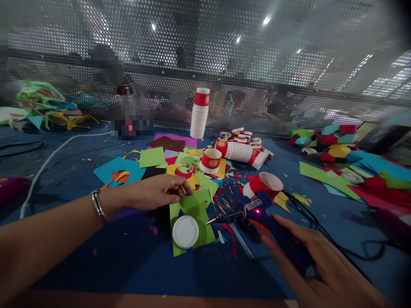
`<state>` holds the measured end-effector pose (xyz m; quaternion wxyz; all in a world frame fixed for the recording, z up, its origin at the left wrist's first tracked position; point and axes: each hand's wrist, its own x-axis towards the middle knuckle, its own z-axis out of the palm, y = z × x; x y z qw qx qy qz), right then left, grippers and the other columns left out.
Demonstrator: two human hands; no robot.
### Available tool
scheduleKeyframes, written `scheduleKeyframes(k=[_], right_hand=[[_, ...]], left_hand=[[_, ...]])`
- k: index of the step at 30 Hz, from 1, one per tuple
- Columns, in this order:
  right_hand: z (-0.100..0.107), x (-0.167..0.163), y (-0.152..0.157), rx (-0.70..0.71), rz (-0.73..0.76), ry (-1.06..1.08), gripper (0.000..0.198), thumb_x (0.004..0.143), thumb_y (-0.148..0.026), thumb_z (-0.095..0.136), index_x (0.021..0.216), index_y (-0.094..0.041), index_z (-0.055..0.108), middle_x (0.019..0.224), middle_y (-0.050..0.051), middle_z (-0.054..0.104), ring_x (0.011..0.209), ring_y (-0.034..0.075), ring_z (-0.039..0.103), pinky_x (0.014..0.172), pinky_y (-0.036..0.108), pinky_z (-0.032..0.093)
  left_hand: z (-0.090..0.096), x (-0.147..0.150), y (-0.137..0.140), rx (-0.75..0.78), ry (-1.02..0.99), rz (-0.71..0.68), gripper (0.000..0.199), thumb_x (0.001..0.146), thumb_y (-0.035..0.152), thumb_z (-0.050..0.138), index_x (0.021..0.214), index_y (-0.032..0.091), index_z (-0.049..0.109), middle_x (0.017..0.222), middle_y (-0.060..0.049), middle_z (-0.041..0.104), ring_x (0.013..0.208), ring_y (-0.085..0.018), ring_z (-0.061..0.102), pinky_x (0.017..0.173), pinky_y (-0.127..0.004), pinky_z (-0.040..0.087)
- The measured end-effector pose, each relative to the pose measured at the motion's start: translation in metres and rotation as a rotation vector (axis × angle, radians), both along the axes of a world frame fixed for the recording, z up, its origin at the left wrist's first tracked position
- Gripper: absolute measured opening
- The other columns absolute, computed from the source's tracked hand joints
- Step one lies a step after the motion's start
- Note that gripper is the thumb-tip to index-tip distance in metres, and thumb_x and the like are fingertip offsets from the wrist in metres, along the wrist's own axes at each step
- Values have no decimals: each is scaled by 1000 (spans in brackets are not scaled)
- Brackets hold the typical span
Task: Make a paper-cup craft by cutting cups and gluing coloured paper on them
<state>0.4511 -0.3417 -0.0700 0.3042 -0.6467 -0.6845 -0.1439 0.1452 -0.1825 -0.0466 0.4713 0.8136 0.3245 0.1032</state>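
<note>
My right hand [324,261] is at the lower right, its fingers around the handle of a blue hot glue gun [268,216]. A small red light glows on the gun, and its metal nozzle points left. My left hand [167,190] hovers at the edge of a green paper sheet [199,214], fingers loosely bent and thumb apart, with nothing visible in them. On that sheet, near the nozzle, sits a white round disc [185,232], like a cut cup bottom. Behind the gun a cut red and white paper cup [263,184] lies tilted; another short paper cup [210,161] stands upright.
A tall stack of paper cups [199,113] stands at the back, and another stack [237,152] lies sideways. Paper scraps surround a blue sheet [109,169]. A black cable [316,220] runs at right, a white cable [54,156] at left. Perforated metal [167,55] rises behind.
</note>
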Motion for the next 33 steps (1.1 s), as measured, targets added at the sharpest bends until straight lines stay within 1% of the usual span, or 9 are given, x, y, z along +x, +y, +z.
scheduleKeyframes(k=[3, 5, 8, 9, 12, 16, 22, 27, 33], right_hand=[[-1, -3, 3, -23, -26, -33, 44, 98, -59, 47, 127, -29, 60, 116, 2, 72, 98, 25, 72, 77, 37, 57], [-2, -4, 5, -29, -36, -57, 45, 98, -59, 45, 129, -28, 59, 119, 2, 72, 100, 25, 72, 77, 37, 58], [-2, -5, 9, -28, -39, -92, 46, 99, -58, 44, 130, -27, 58, 120, 4, 72, 98, 26, 73, 75, 36, 59], [-2, -6, 10, -25, -43, -96, 46, 99, -57, 45, 130, -26, 58, 120, 5, 72, 98, 26, 73, 75, 37, 59], [-2, -10, 15, -22, -40, -96, 44, 99, -55, 46, 130, -26, 59, 121, 5, 72, 100, 27, 73, 79, 38, 59], [-4, -15, 26, -26, -50, -75, 45, 99, -58, 44, 128, -27, 59, 121, 4, 72, 100, 26, 73, 82, 39, 59], [-10, -15, 35, -35, -15, -85, 45, 100, -56, 43, 131, -26, 57, 124, 4, 71, 102, 23, 72, 87, 33, 59], [-14, -12, 36, -51, -4, -100, 42, 100, -53, 46, 132, -28, 57, 125, 2, 70, 103, 22, 72, 85, 31, 59], [-19, -7, 39, -75, 30, -128, 41, 99, -51, 50, 131, -28, 58, 125, 1, 71, 105, 22, 72, 84, 32, 61]], left_hand=[[-3, 8, 5, 108, -33, 0, 36, 92, 16, 50, 127, 23, 52, 114, -6, 66, 103, -18, 63, 90, -34, 50], [-6, 12, 2, 251, -23, 37, 38, 93, 16, 48, 131, 25, 50, 124, -6, 63, 112, -19, 60, 97, -36, 47], [-7, 14, -13, 508, 18, 98, 31, 95, 19, 50, 125, 26, 54, 131, -5, 58, 127, -22, 50, 109, -42, 39], [-7, 14, -20, 541, 32, 131, 26, 96, 23, 51, 122, 26, 55, 130, -5, 58, 128, -23, 49, 110, -43, 37], [-6, 11, -40, 503, 107, 189, 27, 94, 38, 60, 117, 27, 56, 125, -4, 59, 120, -23, 52, 104, -42, 42], [-7, 9, -54, 430, 174, 203, 27, 90, 38, 65, 115, 29, 57, 120, -2, 60, 115, -24, 52, 99, -43, 43], [-13, 8, -52, 407, 218, 169, 46, 78, 53, 76, 115, 31, 60, 115, -2, 61, 108, -27, 54, 93, -46, 43], [-12, 11, -52, 392, 234, 141, 40, 80, 52, 75, 112, 31, 63, 112, -2, 62, 104, -27, 54, 88, -43, 43], [-12, 12, -53, 382, 255, 133, 40, 80, 48, 75, 116, 34, 64, 110, -1, 63, 105, -28, 55, 91, -45, 42]])
